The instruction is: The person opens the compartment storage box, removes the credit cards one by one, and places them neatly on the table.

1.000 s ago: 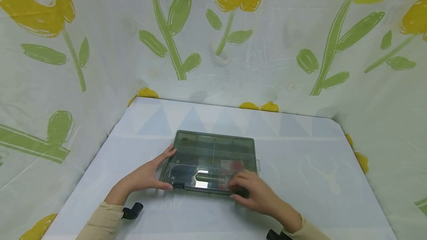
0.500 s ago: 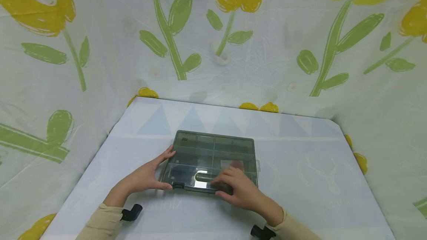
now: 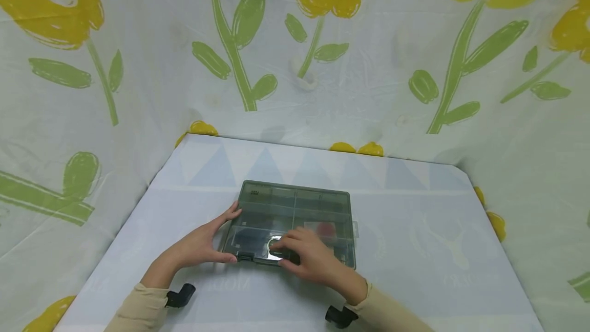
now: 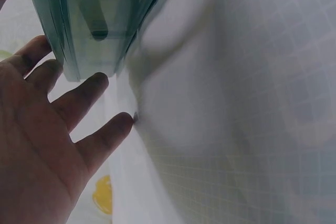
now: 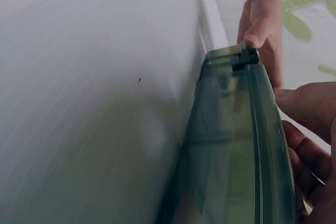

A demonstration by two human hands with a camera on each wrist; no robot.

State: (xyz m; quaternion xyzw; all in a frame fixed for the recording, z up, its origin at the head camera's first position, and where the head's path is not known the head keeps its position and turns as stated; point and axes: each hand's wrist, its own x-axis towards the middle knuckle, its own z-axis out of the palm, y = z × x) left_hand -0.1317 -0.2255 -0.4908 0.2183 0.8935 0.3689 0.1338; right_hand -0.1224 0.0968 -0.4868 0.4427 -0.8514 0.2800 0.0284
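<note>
A translucent grey-green compartment box (image 3: 267, 201) lies on the table with its lid down. Through the lid I see a reddish round patch (image 3: 325, 229) on a pale square. My left hand (image 3: 198, 244) rests against the box's left side, fingers spread, thumb at the front left corner by a dark latch (image 3: 246, 256). Over the middle of the front edge, my right hand (image 3: 313, 257) has loosely bent fingers on the lid, covering part of a shiny oval. In the right wrist view, the thumb and fingers of my right hand (image 5: 315, 124) lie along the lid's edge.
The white table (image 3: 415, 250) has faint blue triangles along its far side. A white cloth with yellow and green flowers (image 3: 369, 65) hangs behind and beside it. Each wrist carries a dark camera mount (image 3: 181, 295). A clear tab (image 3: 355, 229) sticks out at the box's right side.
My right hand has moved left along the box's front edge, from near the right corner to the middle. The reddish patch is more exposed. Left hand and box stay put.
</note>
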